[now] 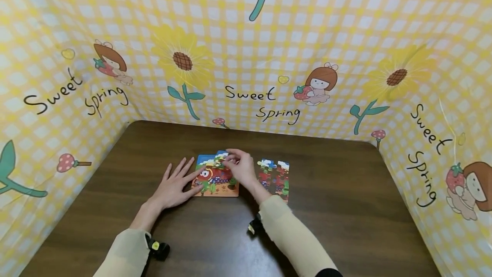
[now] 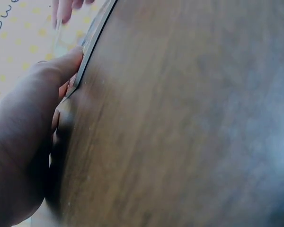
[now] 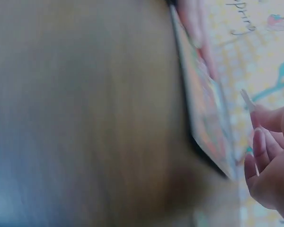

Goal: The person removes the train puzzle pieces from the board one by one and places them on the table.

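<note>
A colourful jigsaw puzzle board (image 1: 215, 190) with a red cartoon picture lies on the table. My left hand (image 1: 174, 189) rests at its left side with fingers spread, some fingertips on the board. In the left wrist view, the left thumb (image 2: 61, 68) touches the board's edge (image 2: 93, 40). My right hand (image 1: 243, 169) pinches a puzzle piece (image 1: 221, 158) above the board's upper part. The right wrist view shows this thin piece (image 3: 248, 101) edge-on between thumb and fingers, apart from the board (image 3: 208, 113). Its printed face is partly hidden by the fingers.
More puzzle pieces (image 1: 282, 179) lie to the right of the board, partly behind the right forearm. The brown wooden table (image 1: 338, 208) is bordered by a yellow checked cloth (image 1: 246, 54) at the back and both sides.
</note>
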Tool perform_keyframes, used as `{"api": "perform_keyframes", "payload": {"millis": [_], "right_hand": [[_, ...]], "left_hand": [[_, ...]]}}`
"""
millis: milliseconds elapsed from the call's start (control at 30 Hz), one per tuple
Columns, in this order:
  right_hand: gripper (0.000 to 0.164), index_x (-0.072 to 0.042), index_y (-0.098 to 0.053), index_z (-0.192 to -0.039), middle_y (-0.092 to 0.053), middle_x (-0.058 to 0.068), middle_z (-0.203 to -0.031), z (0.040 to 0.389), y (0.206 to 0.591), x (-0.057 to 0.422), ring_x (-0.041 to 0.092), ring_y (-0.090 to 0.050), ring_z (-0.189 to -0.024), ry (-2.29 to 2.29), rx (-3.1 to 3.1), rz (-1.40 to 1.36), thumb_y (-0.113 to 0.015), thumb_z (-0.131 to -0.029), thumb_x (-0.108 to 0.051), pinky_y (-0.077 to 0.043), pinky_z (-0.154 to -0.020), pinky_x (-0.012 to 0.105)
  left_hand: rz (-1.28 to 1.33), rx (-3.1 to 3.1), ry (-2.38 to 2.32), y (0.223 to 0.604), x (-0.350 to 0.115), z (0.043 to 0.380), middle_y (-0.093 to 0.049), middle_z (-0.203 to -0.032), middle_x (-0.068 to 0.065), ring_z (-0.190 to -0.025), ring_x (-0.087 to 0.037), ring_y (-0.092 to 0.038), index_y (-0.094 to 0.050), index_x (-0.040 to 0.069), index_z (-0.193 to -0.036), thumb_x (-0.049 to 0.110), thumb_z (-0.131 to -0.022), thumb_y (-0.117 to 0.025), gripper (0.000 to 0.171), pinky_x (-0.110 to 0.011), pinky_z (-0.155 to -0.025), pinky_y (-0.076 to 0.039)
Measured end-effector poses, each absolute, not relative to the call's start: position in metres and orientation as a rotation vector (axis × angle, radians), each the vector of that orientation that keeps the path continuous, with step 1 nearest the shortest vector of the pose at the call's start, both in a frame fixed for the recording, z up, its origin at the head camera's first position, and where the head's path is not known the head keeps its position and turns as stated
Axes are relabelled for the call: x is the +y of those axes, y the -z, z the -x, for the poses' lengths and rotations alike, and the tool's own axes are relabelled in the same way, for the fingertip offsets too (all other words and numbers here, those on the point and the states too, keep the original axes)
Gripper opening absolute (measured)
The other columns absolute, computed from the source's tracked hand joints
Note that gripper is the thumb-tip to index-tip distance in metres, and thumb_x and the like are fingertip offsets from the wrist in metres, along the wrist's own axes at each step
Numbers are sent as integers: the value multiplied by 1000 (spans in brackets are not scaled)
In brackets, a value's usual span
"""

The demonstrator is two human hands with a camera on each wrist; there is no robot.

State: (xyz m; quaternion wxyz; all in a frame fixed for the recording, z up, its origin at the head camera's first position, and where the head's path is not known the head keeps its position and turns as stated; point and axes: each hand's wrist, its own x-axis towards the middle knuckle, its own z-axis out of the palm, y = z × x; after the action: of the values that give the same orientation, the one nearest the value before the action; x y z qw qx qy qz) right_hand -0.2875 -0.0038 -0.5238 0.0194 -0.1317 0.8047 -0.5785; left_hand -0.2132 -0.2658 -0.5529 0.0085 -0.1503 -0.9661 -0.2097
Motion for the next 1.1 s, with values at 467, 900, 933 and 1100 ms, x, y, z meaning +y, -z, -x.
{"api": "perform_keyframes", "payload": {"millis": [467,900,933,1100], "right_hand": [[42,1,-71,-143,-81,13,-103,304,518,80,16,-65,-81,1413,2674,460,-77,-102,-5,-52,-72,28],[36,-3,-76,-136,-62,22,-153,306,527,89,45,-46,-150,1066,2860,693,-79,-103,-17,-33,-125,73],[36,-2,-76,-136,-60,22,-155,307,528,90,45,-44,-153,1054,2861,704,-80,-103,-17,-32,-126,73],[33,-3,-77,-133,-56,22,-161,311,533,91,45,-41,-157,989,2860,727,-78,-104,-17,-30,-129,72]], "left_hand": [[460,-3065,614,554,-268,215,-19,-186,-16,-173,-46,-11,-41,36,-171,63,-107,-61,72,-77,-134,2],[463,-3050,620,552,-266,214,-20,-185,-15,-173,-45,-12,-42,36,-171,61,-107,-61,71,-77,-134,1],[464,-3051,616,552,-266,214,-20,-185,-15,-173,-45,-12,-42,36,-171,61,-107,-61,71,-77,-134,0],[470,-3054,618,552,-267,213,-19,-186,-15,-173,-45,-12,-41,37,-171,62,-108,-60,71,-77,-134,1]]}}
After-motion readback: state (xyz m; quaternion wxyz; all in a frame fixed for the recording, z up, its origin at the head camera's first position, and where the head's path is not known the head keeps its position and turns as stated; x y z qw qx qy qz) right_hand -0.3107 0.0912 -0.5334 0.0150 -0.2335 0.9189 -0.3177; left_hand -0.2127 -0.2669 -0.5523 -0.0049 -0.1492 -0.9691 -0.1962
